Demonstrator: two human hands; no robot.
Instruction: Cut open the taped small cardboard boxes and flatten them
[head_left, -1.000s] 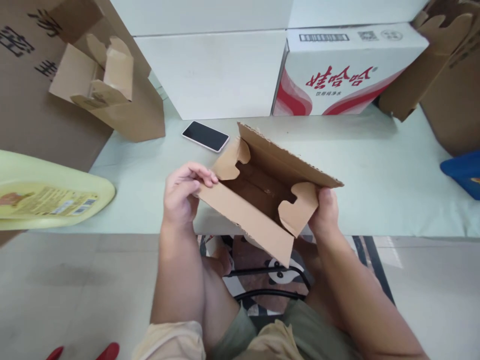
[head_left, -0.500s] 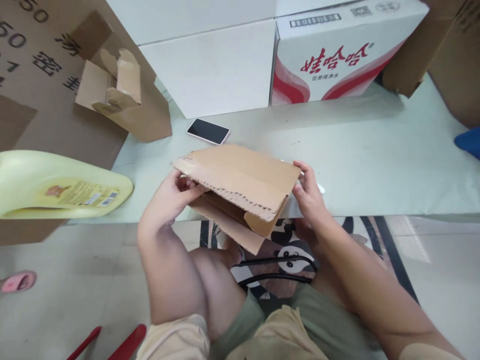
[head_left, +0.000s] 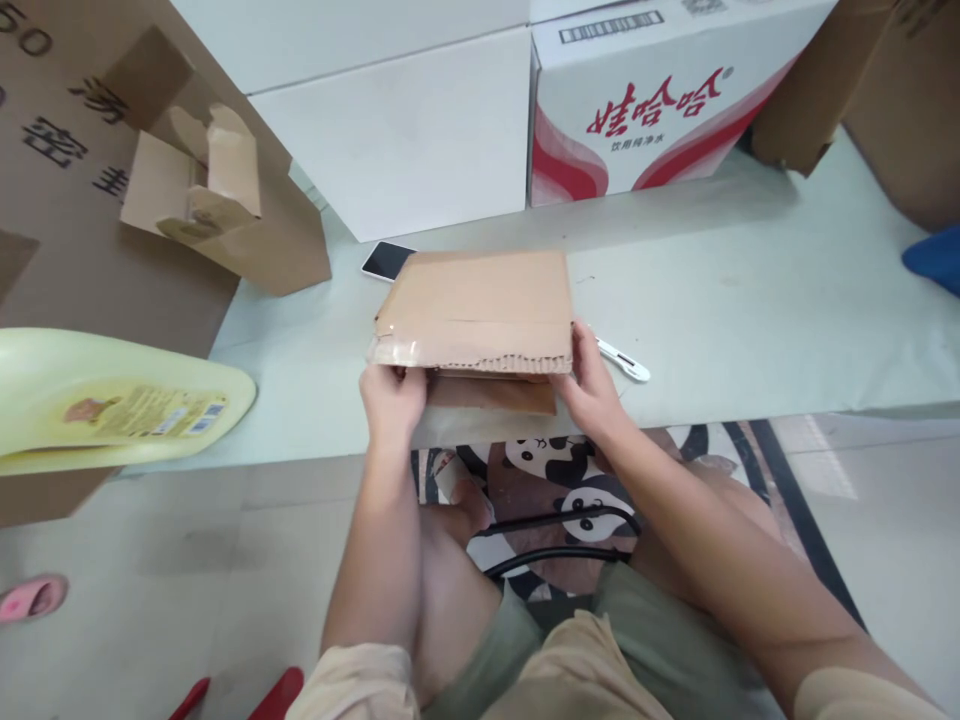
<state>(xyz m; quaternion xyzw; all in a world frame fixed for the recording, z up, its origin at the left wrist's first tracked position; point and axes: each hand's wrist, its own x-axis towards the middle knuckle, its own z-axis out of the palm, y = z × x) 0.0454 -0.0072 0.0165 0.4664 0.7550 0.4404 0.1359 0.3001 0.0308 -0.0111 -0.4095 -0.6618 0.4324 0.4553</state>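
A brown cardboard box [head_left: 480, 300] with a ragged, torn front edge rests in front of me at the table's near side. A strip of clear tape shines on its front left corner, and a lower flap sticks out toward me. My left hand [head_left: 394, 400] is closed on the front left corner, its fingers partly hidden under the edge. At the front right corner, my right hand [head_left: 589, 385] grips the side, thumb toward the opening. A white utility knife [head_left: 624, 360] lies just right of that hand. Behind the box, a phone [head_left: 385, 261] is partly covered.
White cartons [head_left: 405, 130] and a red-and-white water carton [head_left: 645, 120] line the back of the table [head_left: 720, 290]. An open cardboard box [head_left: 277, 220] and a yellow jug [head_left: 120, 395] stand left. A blue object [head_left: 934, 262] sits at the right edge.
The box has turned and levelled, its torn edge now facing me, and moved slightly away, covering part of the phone. My left hand shifted right. The utility knife shows more fully.
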